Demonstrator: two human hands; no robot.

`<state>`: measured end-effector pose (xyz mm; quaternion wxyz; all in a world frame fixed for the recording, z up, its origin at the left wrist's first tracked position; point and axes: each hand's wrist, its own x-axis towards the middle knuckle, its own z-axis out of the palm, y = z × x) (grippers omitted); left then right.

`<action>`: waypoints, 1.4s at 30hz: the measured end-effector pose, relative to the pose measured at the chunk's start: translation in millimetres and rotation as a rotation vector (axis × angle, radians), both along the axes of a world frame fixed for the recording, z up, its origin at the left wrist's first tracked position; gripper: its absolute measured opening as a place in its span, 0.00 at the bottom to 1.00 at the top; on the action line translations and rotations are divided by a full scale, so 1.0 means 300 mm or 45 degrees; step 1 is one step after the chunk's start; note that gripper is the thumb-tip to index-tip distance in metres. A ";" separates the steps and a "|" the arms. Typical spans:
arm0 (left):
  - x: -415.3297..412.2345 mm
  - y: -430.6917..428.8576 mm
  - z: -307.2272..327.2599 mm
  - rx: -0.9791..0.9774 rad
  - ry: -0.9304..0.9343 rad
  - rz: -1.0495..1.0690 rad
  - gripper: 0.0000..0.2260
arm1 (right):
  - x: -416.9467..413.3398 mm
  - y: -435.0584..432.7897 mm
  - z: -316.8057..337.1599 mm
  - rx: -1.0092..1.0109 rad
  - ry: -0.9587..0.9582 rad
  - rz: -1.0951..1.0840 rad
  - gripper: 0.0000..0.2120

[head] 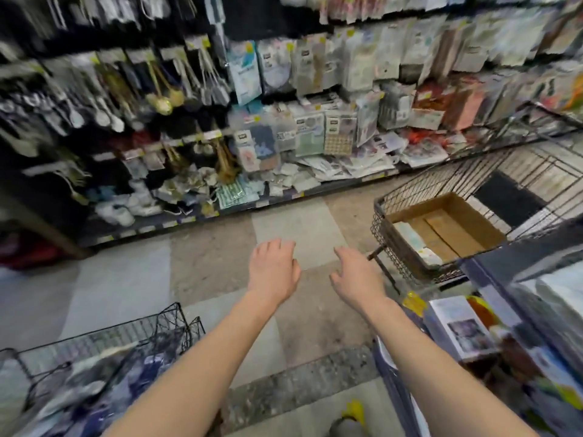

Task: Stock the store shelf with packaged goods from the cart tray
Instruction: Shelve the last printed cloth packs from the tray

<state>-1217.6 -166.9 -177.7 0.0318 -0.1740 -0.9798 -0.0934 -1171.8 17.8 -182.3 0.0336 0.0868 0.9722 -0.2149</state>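
Observation:
My left hand and my right hand reach forward side by side over the aisle floor, palms down, fingers spread, both holding nothing. Ahead stands the store shelf, crowded with hanging and lying packaged goods. To the right of my right hand is a wire cart tray holding a cardboard box with a few flat packets in its near corner. The picture is blurred by motion.
A wire basket with bagged goods sits at the lower left. Boxed and wrapped goods are stacked at the lower right. Hanging spoons and utensils fill the shelf's left side. A black mat lies beyond the cart.

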 end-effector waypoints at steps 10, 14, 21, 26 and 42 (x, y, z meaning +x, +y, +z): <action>-0.625 0.014 -0.102 -0.160 -0.169 0.156 0.18 | -0.733 -0.001 -0.183 -0.092 -0.127 0.074 0.20; -0.921 0.119 -0.093 -0.225 -0.304 0.184 0.20 | -1.022 0.113 -0.183 -0.177 -0.162 0.002 0.18; -1.408 0.362 -0.059 -0.245 -0.271 0.084 0.20 | -1.427 0.410 -0.157 -0.154 -0.186 -0.099 0.20; -1.753 0.578 -0.095 -0.242 -0.253 -0.084 0.21 | -1.709 0.628 -0.207 -0.176 -0.218 -0.286 0.23; -2.552 1.602 -0.205 -0.388 -0.265 -1.128 0.19 | -2.029 1.331 -0.186 -0.143 -0.294 -1.212 0.25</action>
